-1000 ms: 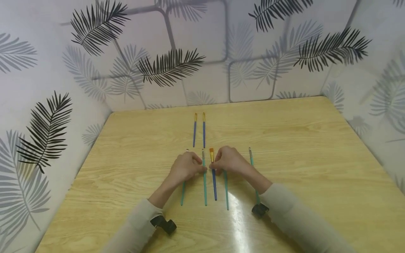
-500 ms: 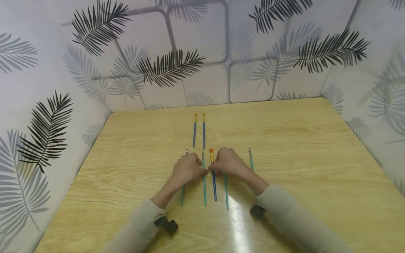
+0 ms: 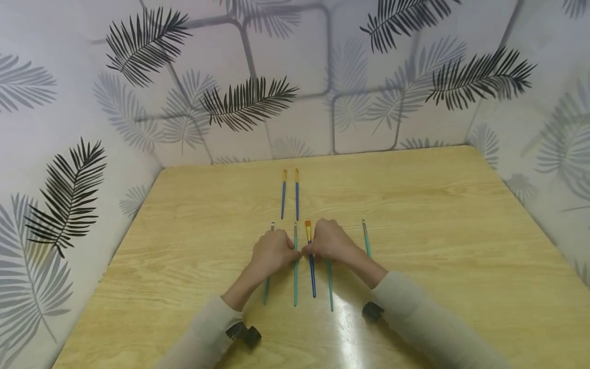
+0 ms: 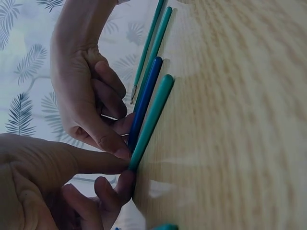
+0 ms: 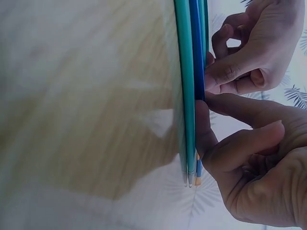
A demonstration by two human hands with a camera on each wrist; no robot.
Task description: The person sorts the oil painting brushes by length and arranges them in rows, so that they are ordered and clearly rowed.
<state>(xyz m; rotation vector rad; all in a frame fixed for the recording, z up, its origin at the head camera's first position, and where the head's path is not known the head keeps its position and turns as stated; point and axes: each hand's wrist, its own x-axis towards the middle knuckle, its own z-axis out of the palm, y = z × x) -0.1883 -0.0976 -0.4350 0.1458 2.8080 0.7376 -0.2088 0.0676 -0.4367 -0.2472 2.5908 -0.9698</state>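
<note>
In the head view, my left hand (image 3: 273, 252) pinches a teal paintbrush (image 3: 296, 287) between thumb and finger. The left wrist view shows that grip on the teal handle (image 4: 154, 117). Close beside it, my right hand (image 3: 333, 242) pinches a blue paintbrush (image 3: 312, 279) with a gold ferrule and orange flat bristles. The thumbs nearly meet between these brushes. Another teal brush (image 3: 330, 289) lies partly beneath my right hand, its upper part hidden. A further teal brush (image 3: 266, 293) runs partly hidden under my left hand. All bristle ends point to the far side.
Two blue brushes (image 3: 283, 200) lie side by side farther back on the wooden table (image 3: 193, 215). One more teal brush (image 3: 366, 238) lies to the right, partly covered by my right forearm. A leaf-patterned wall (image 3: 299, 123) stands behind the table.
The lower end of the teal brush in my left hand has swung slightly left, so it lies straighter. My right hand keeps its hold on the blue brush. The head view has tilted up slightly.
</note>
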